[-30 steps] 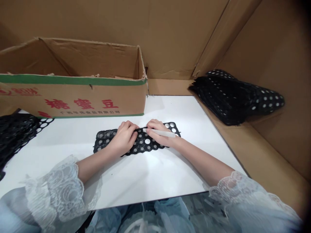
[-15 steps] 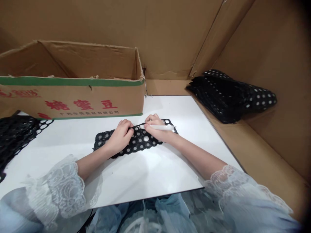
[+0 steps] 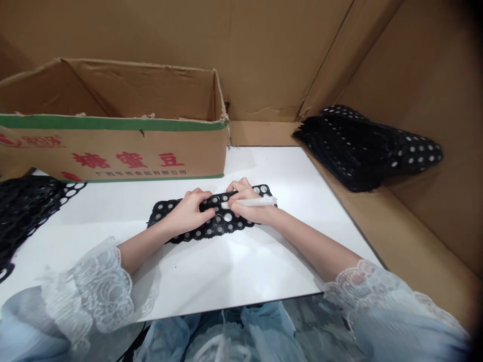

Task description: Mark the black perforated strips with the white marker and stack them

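Note:
A black perforated lace strip (image 3: 222, 226) with round holes lies across the middle of a white board (image 3: 234, 266). My left hand (image 3: 186, 213) rests on the strip's left half, fingers curled and pressing the lace down. My right hand (image 3: 247, 206) sits on the strip's right half, closed round a white pen-like tool (image 3: 251, 202) whose tip points left toward my left fingertips. Both wrists wear white lace cuffs.
An open cardboard box (image 3: 113, 146) with a green band and red lettering stands at the back left. A pile of black perforated lace (image 3: 362, 151) lies on the right cardboard ledge. More black lace (image 3: 26, 211) lies at the left edge. Cardboard walls enclose the back and right.
Both hands stay on the strip; the fingers shifted slightly and the white tool's tip moved a little along the lace. The camera view wobbled.

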`<action>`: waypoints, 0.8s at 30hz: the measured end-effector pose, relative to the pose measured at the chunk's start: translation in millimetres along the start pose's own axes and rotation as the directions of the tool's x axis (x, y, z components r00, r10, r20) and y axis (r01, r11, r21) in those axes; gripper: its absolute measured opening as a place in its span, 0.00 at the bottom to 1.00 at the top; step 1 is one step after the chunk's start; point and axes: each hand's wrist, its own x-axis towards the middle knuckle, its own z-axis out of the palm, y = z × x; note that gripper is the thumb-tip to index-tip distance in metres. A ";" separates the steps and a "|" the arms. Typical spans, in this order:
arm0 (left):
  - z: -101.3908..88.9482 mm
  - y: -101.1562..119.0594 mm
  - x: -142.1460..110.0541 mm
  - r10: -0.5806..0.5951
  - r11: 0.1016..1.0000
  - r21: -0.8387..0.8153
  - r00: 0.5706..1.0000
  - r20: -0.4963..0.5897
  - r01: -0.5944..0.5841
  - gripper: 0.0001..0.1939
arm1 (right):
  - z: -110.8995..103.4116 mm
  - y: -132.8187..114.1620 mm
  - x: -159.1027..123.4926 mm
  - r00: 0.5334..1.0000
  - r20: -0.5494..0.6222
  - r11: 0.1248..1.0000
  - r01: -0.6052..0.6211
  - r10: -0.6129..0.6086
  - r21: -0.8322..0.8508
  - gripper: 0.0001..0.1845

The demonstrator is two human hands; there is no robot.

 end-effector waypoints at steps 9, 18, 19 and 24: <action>-1.7 0.9 -0.4 -0.053 0.996 -0.073 0.999 -0.010 0.052 0.07 | -0.2 0.0 -2.0 1.000 0.005 0.999 0.022 -0.022 -0.039 0.17; 1.9 4.8 -4.2 -0.018 0.999 0.033 0.994 -0.112 0.022 0.07 | 25.0 4.2 4.9 0.979 -0.181 0.935 0.022 -0.091 -0.353 0.16; 1.1 4.3 -4.6 -0.014 0.999 0.040 0.994 -0.109 0.019 0.07 | 25.0 4.4 5.7 0.978 -0.189 0.934 0.018 -0.091 -0.357 0.17; -4.4 -4.1 -8.0 0.059 0.992 0.118 0.998 -0.037 -0.054 0.08 | 7.2 7.1 2.4 0.993 -0.116 0.980 -0.020 -0.004 -0.198 0.17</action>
